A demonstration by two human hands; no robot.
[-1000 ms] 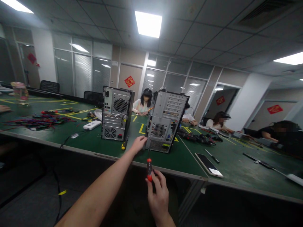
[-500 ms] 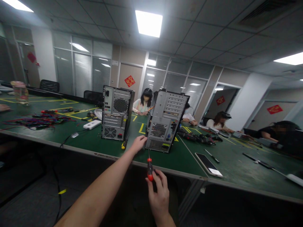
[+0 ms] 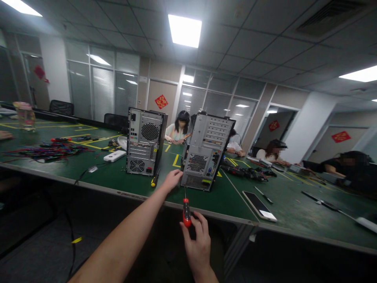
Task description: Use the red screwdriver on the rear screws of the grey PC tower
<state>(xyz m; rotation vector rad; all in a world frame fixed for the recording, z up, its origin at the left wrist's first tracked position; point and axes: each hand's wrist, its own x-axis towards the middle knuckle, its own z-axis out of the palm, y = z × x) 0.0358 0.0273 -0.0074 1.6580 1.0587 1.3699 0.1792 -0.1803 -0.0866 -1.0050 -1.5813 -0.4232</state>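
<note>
Your right hand (image 3: 198, 239) is grasping the screwdriver (image 3: 186, 212) by the butt of its red-and-black handle, thumb on one side, fingertips on the other. Your left hand (image 3: 173, 181) is reaching farther forward, its fingertips meeting the lower left edge of the case (image 3: 203, 153); whether they are gripping or only bracing, you can't tell from here.

Key relation: the case is standing upright straight ahead of your right hand and just right of your left, rear panel facing you. The screwdriver is lying along your line of sight, handle toward you, shaft pointing away at the case's bottom left corner. Your left hand is sitting nearer the case; your right is reaching it only by the shaft.

Hard to make out: the tip is getting lost against that corner, so contact isn't showing clearly, nor is any screw. The case's far side is staying out of sight.

Farther out: a second case (image 3: 144, 141) is standing to the left, a yellow-ended driver (image 3: 153, 181) lying beside its base. A phone (image 3: 259, 205) is lying to the right on the green table (image 3: 224, 200). A co-worker (image 3: 176, 133) is sitting opposite, partly hidden behind the case.
</note>
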